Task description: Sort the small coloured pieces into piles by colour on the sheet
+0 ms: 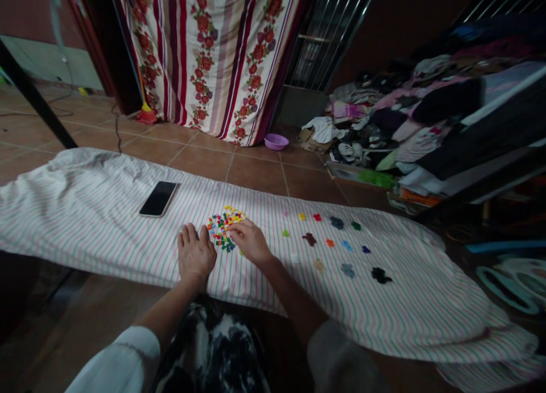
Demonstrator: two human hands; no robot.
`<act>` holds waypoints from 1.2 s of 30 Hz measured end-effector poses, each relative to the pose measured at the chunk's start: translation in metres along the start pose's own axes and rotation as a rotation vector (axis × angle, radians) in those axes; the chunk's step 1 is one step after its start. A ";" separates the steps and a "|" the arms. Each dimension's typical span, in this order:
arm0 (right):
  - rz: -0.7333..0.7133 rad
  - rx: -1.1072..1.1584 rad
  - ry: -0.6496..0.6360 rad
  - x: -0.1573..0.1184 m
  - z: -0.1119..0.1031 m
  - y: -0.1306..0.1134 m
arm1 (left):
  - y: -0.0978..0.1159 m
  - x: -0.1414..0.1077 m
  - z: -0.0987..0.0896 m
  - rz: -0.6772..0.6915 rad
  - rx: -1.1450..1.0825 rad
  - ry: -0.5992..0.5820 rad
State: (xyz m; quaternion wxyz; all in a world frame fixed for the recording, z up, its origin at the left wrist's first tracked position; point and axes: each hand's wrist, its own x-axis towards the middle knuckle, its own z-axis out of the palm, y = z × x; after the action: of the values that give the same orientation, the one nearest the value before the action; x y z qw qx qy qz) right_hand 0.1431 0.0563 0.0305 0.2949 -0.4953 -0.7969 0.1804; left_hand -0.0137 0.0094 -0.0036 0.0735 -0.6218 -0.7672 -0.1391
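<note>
A loose pile of small multicoloured pieces (pixel 222 225) lies on the striped cloth (pixel 264 273). My left hand (pixel 195 254) rests flat on the cloth, just left of the pile, fingers stretched out. Over the pile's right edge, my right hand (pixel 251 240) has its thumb and fingertips pinched together; whatever is between them is too small to name. Further right, several small heaps are sorted by colour, among them a yellow heap (pixel 302 216), a red heap (pixel 317 217), a dark brown heap (pixel 309 239), an orange heap (pixel 330 243) and a black heap (pixel 380 276).
A phone (pixel 158 199) lies on the cloth at the left. Beyond the cloth are a purple basin (pixel 276 142) on the tiled floor, a floral curtain (pixel 205 57) and a large pile of clothes (pixel 409 108) at the right.
</note>
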 end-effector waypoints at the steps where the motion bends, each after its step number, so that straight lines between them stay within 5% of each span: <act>1: -0.010 -0.039 -0.030 0.007 0.008 -0.005 | 0.000 0.000 0.000 0.002 -0.001 0.005; 9: 0.062 -0.300 -0.167 0.043 0.033 -0.031 | 0.000 0.001 -0.005 0.023 -0.029 -0.004; 20: 0.077 -0.401 -0.177 0.049 0.046 -0.029 | -0.001 0.000 -0.002 0.013 -0.097 0.003; 29: 0.098 -0.032 -0.058 0.036 0.039 -0.027 | -0.001 0.000 -0.001 0.036 -0.012 0.021; 36: 0.244 0.245 0.060 0.001 0.017 -0.010 | 0.000 -0.002 -0.008 0.053 0.050 0.038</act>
State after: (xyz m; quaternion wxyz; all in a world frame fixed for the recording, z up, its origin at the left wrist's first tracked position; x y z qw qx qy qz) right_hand 0.1247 0.0528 0.0233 0.3530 -0.5538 -0.6938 0.2958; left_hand -0.0132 0.0048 0.0030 0.1070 -0.6370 -0.7523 -0.1296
